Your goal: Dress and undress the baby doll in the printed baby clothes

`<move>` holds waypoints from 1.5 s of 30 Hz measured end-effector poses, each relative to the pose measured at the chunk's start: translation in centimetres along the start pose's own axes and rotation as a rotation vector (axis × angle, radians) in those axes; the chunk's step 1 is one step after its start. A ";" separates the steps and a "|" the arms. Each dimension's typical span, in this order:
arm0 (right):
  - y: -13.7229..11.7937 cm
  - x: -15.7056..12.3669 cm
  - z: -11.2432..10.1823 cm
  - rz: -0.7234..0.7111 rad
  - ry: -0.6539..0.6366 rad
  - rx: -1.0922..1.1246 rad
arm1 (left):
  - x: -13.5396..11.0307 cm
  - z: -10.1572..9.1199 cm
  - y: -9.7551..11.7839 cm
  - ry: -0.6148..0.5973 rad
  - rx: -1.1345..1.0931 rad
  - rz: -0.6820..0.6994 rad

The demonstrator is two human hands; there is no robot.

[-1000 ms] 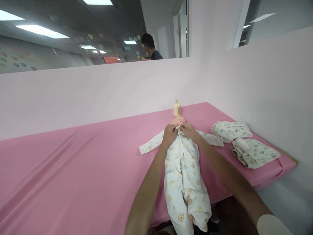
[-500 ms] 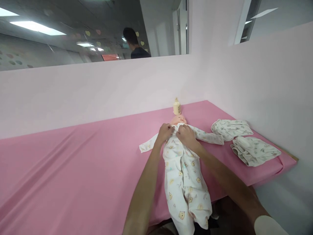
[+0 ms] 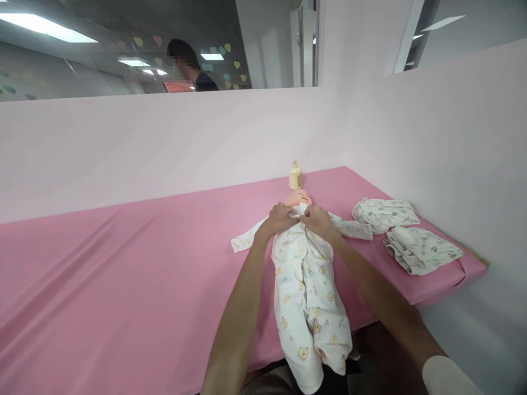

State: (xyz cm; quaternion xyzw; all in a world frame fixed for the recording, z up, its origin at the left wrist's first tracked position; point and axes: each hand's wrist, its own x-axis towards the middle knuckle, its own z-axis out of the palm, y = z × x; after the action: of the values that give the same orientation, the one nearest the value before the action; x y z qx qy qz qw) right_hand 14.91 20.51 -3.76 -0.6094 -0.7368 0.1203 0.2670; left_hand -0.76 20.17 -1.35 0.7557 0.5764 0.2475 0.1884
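Note:
A baby doll (image 3: pixel 298 197) lies on its back on the pink table (image 3: pixel 144 263), dressed in a white romper (image 3: pixel 307 291) printed with small bears. Its legs hang over the table's near edge. My left hand (image 3: pixel 279 215) and my right hand (image 3: pixel 313 219) meet at the romper's collar just below the doll's chin, each pinching one side of the front opening. The sleeves spread out to both sides.
A cream bottle (image 3: pixel 295 176) stands behind the doll's head by the pink partition wall. Two folded baby garments (image 3: pixel 385 211) (image 3: pixel 420 249) lie at the table's right end. Another person (image 3: pixel 187 63) stands beyond the partition.
My hands stayed at the romper's collar, drawing slightly apart and then together again. The person behind the partition has walked left.

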 end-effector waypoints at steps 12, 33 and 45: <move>1.1 -0.2 -0.6 -0.059 -0.112 0.571 | -0.4 -0.9 0.6 -0.092 -0.034 0.169; -1.9 -5.3 -0.9 -0.055 -0.064 -0.156 | -1.6 -3.1 -0.1 -0.137 -0.086 -0.047; -1.3 -4.9 -1.1 -0.190 -0.107 -0.477 | -2.0 -3.3 1.7 -0.172 0.252 -0.021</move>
State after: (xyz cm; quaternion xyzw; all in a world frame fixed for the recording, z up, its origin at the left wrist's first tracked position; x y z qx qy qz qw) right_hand 15.02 15.32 -3.40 -0.5760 -0.8113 -0.0503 0.0867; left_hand -1.83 17.74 1.95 0.7856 0.5925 0.1056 0.1435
